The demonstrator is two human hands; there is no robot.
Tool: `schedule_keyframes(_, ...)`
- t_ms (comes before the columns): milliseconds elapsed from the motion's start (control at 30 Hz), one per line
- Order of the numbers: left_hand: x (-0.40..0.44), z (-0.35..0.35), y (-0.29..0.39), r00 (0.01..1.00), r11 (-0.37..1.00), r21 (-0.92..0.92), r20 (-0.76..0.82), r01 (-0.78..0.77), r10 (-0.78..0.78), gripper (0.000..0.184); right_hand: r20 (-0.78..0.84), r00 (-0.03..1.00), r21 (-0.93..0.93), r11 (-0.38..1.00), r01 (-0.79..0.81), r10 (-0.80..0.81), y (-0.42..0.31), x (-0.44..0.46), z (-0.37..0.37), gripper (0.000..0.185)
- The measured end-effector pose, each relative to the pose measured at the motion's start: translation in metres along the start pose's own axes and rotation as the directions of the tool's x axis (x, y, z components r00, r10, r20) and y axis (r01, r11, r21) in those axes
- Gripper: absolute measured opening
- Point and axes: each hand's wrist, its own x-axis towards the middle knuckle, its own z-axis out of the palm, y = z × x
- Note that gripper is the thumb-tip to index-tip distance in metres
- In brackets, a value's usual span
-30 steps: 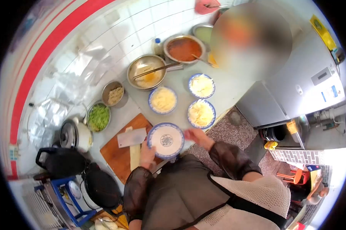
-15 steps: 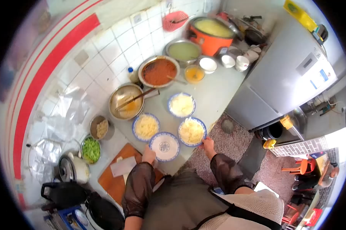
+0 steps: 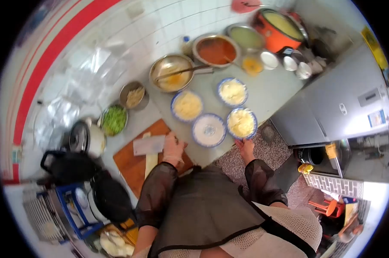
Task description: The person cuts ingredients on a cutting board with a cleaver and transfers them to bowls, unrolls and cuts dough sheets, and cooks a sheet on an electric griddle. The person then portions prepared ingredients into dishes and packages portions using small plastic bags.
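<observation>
My left hand (image 3: 173, 148) is at the right end of the cleaver (image 3: 148, 145), its fingers curled by the handle. The cleaver lies across a pale strip of food (image 3: 151, 163) on the wooden cutting board (image 3: 127, 160). My right hand (image 3: 245, 147) touches the near rim of a blue-rimmed plate of pale shreds (image 3: 241, 123), its fingers partly under the edge. An unfilled blue-rimmed plate (image 3: 209, 130) sits just left of it. Two more plates of pale food, one on the left (image 3: 187, 105) and one behind (image 3: 232, 92), stand farther back.
Along the wall are a steel pan with chopsticks (image 3: 172, 73), a bowl of red sauce (image 3: 216, 50), a green-filled bowl (image 3: 246, 38) and an orange cooker (image 3: 277, 31). Chopped greens (image 3: 114, 120) and a small pot (image 3: 134, 95) stand left. A fridge (image 3: 332, 103) is at right.
The unfilled plate, first held by my left hand, now rests beside the filled ones. My left hand has moved left to the cleaver. My right hand has reached the near filled plate's rim.
</observation>
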Motion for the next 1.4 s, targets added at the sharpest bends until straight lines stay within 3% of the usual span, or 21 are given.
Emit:
schedule_keyframes(33,-0.015,-0.014,-0.011,0.980,0.993,-0.100,-0.197,-0.060,0.040,0.041,-0.005,0.998,0.034,0.998,-0.058,0.058,-0.004,-0.007,0.004,0.023)
schedule_keyframes(67,-0.027,-0.020,-0.046,0.940,0.990,-0.130,-0.329,0.048,-0.089,0.036,-0.004,0.993,0.064,0.991,-0.119,0.119,-0.005,-0.015,0.009,0.022)
schedule_keyframes(200,-0.101,-0.100,-0.094,0.823,0.971,0.003,-0.531,0.239,-0.201,0.031,0.003,0.969,-0.229,0.943,-0.242,0.249,0.010,-0.058,0.047,0.018)
schedule_keyframes(233,-0.116,-0.109,-0.105,0.802,0.951,0.024,-0.545,0.308,-0.246,0.028,0.260,0.952,-0.441,0.897,-0.030,0.160,0.018,-0.079,0.080,0.018)
schedule_keyframes(300,-0.129,-0.104,-0.143,0.809,0.960,0.032,-0.546,0.278,-0.216,0.025,0.651,0.756,-0.644,0.572,0.508,0.061,0.050,-0.116,0.147,0.019)
schedule_keyframes(333,-0.129,-0.099,-0.160,0.830,0.974,0.052,-0.534,0.222,-0.161,0.022,0.860,0.501,-0.443,0.349,0.826,-0.093,0.050,-0.149,0.194,0.023)
schedule_keyframes(367,-0.126,-0.093,-0.163,0.874,0.975,0.145,-0.479,0.170,-0.081,0.020,0.974,0.207,-0.199,0.087,0.976,-0.092,0.072,-0.146,0.221,0.025)
schedule_keyframes(400,-0.124,-0.087,-0.159,0.865,0.975,0.133,-0.494,0.177,-0.090,0.020,0.990,0.138,-0.139,-0.082,0.987,-0.012,0.092,-0.144,0.244,0.027)
schedule_keyframes(433,-0.122,-0.079,-0.153,0.863,0.968,0.244,-0.500,0.059,0.074,0.020,0.994,0.079,-0.058,-0.242,0.969,0.078,0.108,-0.141,0.260,0.029)
schedule_keyframes(467,-0.122,-0.074,-0.148,0.844,0.932,0.358,-0.483,-0.054,0.235,0.022,0.994,0.065,-0.042,-0.237,0.970,0.087,0.119,-0.135,0.268,0.029)
schedule_keyframes(533,-0.107,-0.063,-0.156,0.849,0.931,0.351,-0.458,-0.098,0.262,0.023,0.961,0.089,-0.034,-0.208,0.978,0.261,0.134,-0.127,0.287,0.022)
schedule_keyframes(600,-0.096,-0.060,-0.167,0.860,0.932,0.334,-0.424,-0.144,0.285,0.024,0.961,0.059,-0.004,-0.198,0.980,0.271,0.127,-0.130,0.292,0.024)
schedule_keyframes(667,-0.087,-0.058,-0.170,0.921,0.900,0.411,-0.276,-0.146,0.276,0.025,0.931,0.218,-0.208,-0.065,0.976,0.293,0.104,-0.142,0.297,0.026)
schedule_keyframes(700,-0.088,-0.055,-0.172,0.910,0.876,0.456,-0.279,-0.155,0.306,0.030,0.932,0.254,-0.237,-0.095,0.967,0.260,0.103,-0.141,0.300,0.027)
schedule_keyframes(833,-0.077,-0.049,-0.166,0.927,0.897,0.435,-0.299,-0.080,0.228,0.035,0.927,0.203,-0.164,-0.146,0.976,0.316,0.091,-0.149,0.310,0.025)
schedule_keyframes(900,-0.074,-0.052,-0.160,0.929,0.912,0.405,-0.307,-0.068,0.205,0.037,0.981,0.050,-0.024,-0.141,0.990,0.186,0.097,-0.163,0.317,0.024)
schedule_keyframes(933,-0.070,-0.054,-0.158,0.929,0.914,0.401,-0.310,-0.066,0.203,0.037,0.981,0.048,-0.021,-0.143,0.990,0.190,0.109,-0.158,0.319,0.024)
schedule_keyframes(1100,-0.067,-0.048,-0.164,0.927,0.911,0.411,-0.331,-0.027,0.176,0.042,0.893,0.237,-0.154,-0.235,0.960,0.383,0.123,-0.145,0.329,0.023)
schedule_keyframes(1200,-0.063,-0.048,-0.164,0.947,0.934,0.356,-0.294,-0.016,0.128,0.043,0.887,0.240,-0.128,-0.288,0.949,0.394,0.107,-0.155,0.330,0.027)
schedule_keyframes(1333,-0.066,-0.048,-0.171,0.940,0.932,0.362,-0.305,-0.035,0.154,0.044,0.940,0.204,-0.157,-0.184,0.970,0.272,0.142,-0.161,0.322,0.034)
schedule_keyframes(1400,-0.066,-0.051,-0.167,0.971,0.936,0.352,-0.230,0.026,0.059,0.044,0.910,0.234,-0.165,-0.219,0.962,0.343,0.138,-0.158,0.328,0.033)
